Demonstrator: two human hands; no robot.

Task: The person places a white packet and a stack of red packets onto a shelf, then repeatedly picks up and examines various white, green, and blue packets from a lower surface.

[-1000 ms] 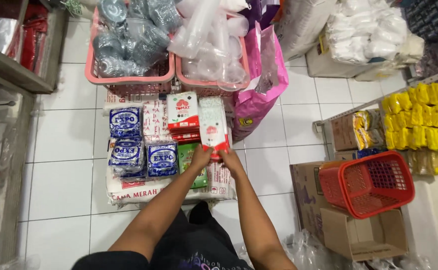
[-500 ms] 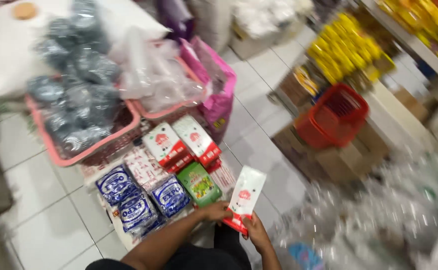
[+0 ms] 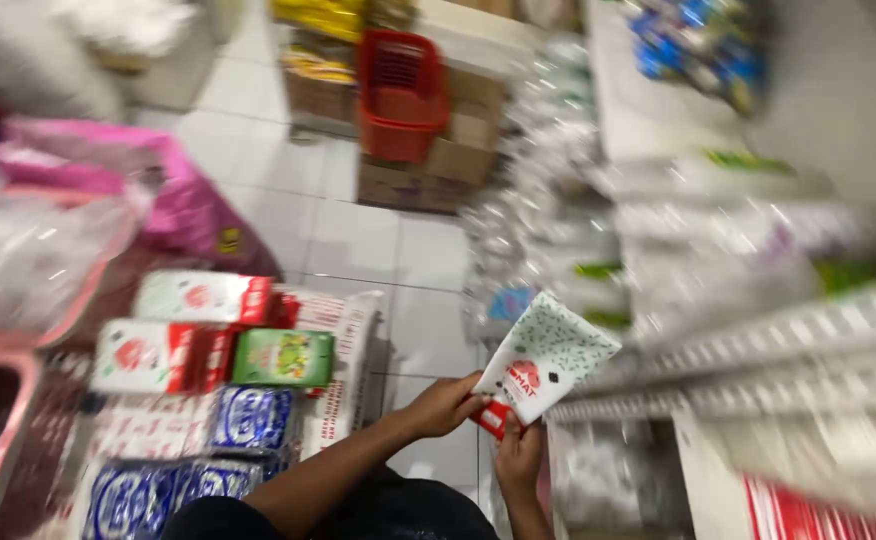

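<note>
1. Your left hand [image 3: 445, 405] and right hand [image 3: 520, 455] both hold one white packet [image 3: 545, 367] with a speckled green pattern and a red bottom edge.
2. Your left fingers [image 3: 473, 406] are curled shut on the packet's lower left edge.
3. Your right fingers are closed on its red bottom corner from below, thumb up against the packet.
4. The packet is in the air, tilted so its top leans to the right, just in front of a blurred metal shelf [image 3: 758, 350] on your right.
5. Well to the left of your hands, flat packets lie stacked on the tiled floor [image 3: 368, 230]: two white-and-red packets [image 3: 163, 355], a green packet [image 3: 283, 357] just right of them, and blue-and-white packets [image 3: 248, 418] nearer you.
6. A pink bag [image 3: 173, 195] stands beyond that stack, with a pink basket [image 3: 3, 385] at the left edge.
7. A red basket [image 3: 401, 95] sits on cardboard boxes [image 3: 438, 175] farther away, at the top of the view.
8. The whole view is motion-blurred, so you cannot tell what fills the shelf.
</note>
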